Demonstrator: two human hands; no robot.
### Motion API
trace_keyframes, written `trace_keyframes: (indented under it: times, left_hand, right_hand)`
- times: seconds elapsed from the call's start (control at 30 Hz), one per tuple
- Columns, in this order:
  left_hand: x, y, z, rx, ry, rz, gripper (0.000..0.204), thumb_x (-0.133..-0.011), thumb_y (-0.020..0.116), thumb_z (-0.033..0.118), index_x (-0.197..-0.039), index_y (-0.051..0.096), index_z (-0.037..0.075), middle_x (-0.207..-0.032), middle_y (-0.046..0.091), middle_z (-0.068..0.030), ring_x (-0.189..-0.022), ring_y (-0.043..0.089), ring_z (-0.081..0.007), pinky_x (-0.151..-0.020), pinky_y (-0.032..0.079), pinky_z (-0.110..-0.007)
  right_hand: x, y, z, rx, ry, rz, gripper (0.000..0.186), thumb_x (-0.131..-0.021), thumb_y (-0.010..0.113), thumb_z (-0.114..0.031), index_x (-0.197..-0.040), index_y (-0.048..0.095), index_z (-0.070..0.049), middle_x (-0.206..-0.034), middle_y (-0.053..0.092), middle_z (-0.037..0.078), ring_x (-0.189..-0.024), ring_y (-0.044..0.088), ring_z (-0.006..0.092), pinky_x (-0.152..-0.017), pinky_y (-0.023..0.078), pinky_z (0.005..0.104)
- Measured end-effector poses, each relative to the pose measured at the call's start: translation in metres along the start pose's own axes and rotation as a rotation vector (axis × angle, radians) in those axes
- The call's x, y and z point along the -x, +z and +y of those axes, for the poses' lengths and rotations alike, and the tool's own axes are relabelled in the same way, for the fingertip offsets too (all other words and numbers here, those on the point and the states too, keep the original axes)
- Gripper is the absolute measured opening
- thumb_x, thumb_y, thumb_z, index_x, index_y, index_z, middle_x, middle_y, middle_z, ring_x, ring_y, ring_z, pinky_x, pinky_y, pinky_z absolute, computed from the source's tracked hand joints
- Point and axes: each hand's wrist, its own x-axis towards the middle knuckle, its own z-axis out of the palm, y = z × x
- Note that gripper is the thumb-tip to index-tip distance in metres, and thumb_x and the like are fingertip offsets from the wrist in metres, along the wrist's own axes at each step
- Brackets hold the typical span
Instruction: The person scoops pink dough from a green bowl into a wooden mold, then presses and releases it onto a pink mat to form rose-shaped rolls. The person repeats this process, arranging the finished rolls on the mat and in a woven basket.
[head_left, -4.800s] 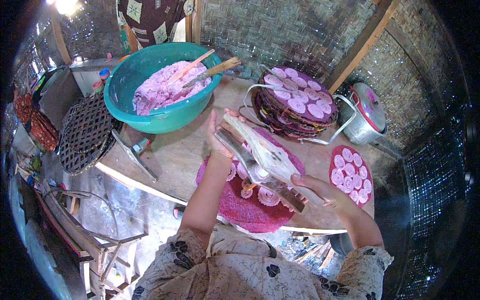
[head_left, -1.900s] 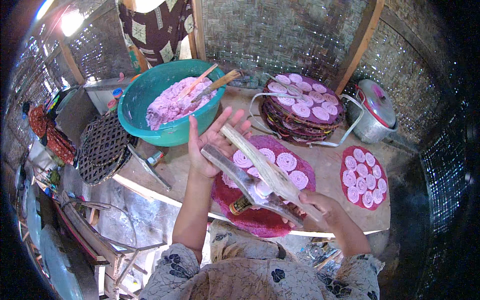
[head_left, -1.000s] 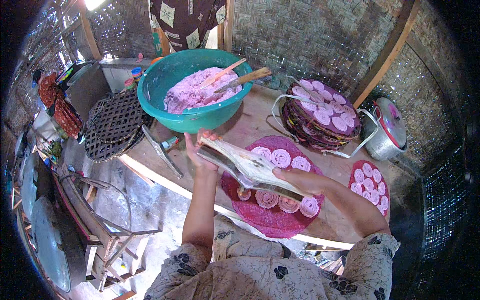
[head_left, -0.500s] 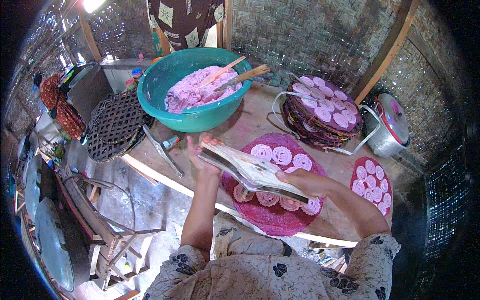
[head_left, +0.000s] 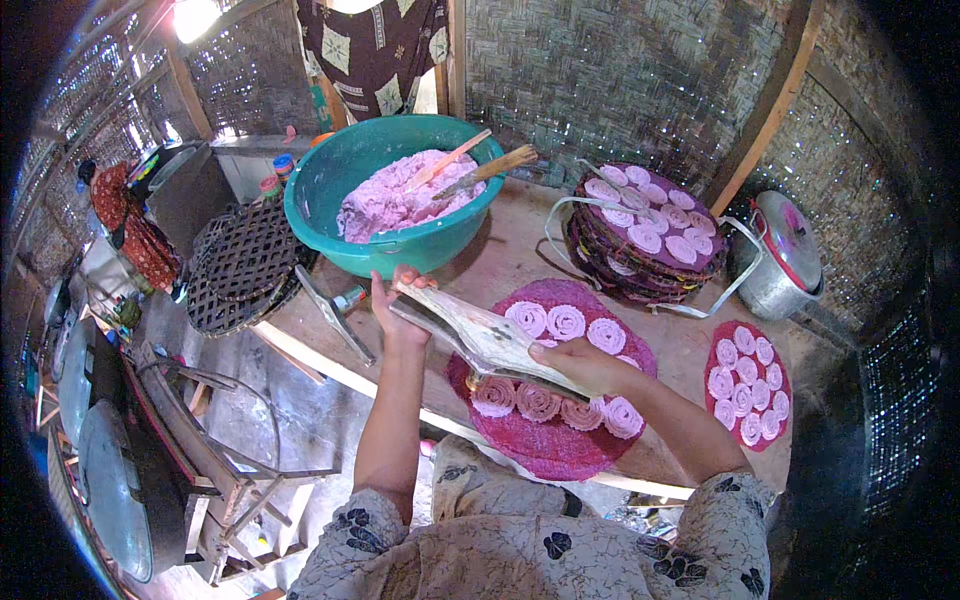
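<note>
Both my hands hold a long, pale wooden hand press [head_left: 475,325] slantwise above a round magenta mat [head_left: 530,450]. My left hand [head_left: 400,302] is closed round its far left end, fingertips showing over the top. My right hand [head_left: 582,364] grips the near right end, thumb on the upper board. Beneath the press a small brass-coloured piece shows by the mat's left side. Several pale pink coiled noodle rosettes [head_left: 566,321] lie on the mat, in rows on either side of the press. The press hides the mat's middle.
A green basin [head_left: 400,250] holds pink dough [head_left: 395,190] and two wooden paddles. To its right stand stacked mats of rosettes [head_left: 640,250], a lidded metal pot [head_left: 785,265] and a smaller rosette mat [head_left: 745,385]. Dark woven trays [head_left: 245,265] and a T-shaped tool [head_left: 340,315] lie left.
The press and both hands have shifted slightly left over the mat, uncovering a bit more of the rosettes beside my right hand. The whole view has also shifted a little.
</note>
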Motion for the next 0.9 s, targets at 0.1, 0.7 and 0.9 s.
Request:
trace_keyframes:
  times: [0.1,0.7,0.9]
  left_hand:
    - [0.026,0.066,-0.021,-0.235,-0.049,0.485,0.061,-0.095,0.027,0.061,-0.091,0.054,0.006,-0.081,0.06,-0.0045,-0.075,0.055,-0.0194,-0.079,0.044,-0.037]
    - [0.143,-0.022,-0.032,-2.219,-0.015,-0.296,0.023,-0.088,0.056,0.027,-0.082,0.074,0.014,-0.121,0.059,-0.0058,-0.104,0.048,-0.0269,-0.092,0.032,-0.039]
    - [0.142,-0.014,-0.043,-2.366,0.035,-0.375,0.013,-0.069,0.075,0.023,-0.076,0.07,0.014,-0.119,0.059,-0.006,-0.102,0.047,-0.0343,-0.088,0.036,-0.045]
  right_hand:
    - [0.005,-0.004,0.011,0.043,-0.056,0.007,0.066,-0.09,0.045,-0.062,-0.083,0.069,0.0,-0.064,0.06,0.003,-0.056,0.055,0.0104,-0.05,0.045,0.0269]
    - [0.025,-0.001,0.052,-0.457,0.1,0.034,0.062,-0.091,0.043,-0.061,-0.092,0.062,-0.002,-0.062,0.061,0.006,-0.044,0.054,0.0124,-0.035,0.041,0.0252]
    - [0.044,-0.008,0.061,-0.571,-0.019,0.148,0.06,-0.092,0.045,-0.057,-0.088,0.061,0.002,-0.064,0.06,0.01,-0.051,0.058,0.0149,-0.041,0.046,0.025]
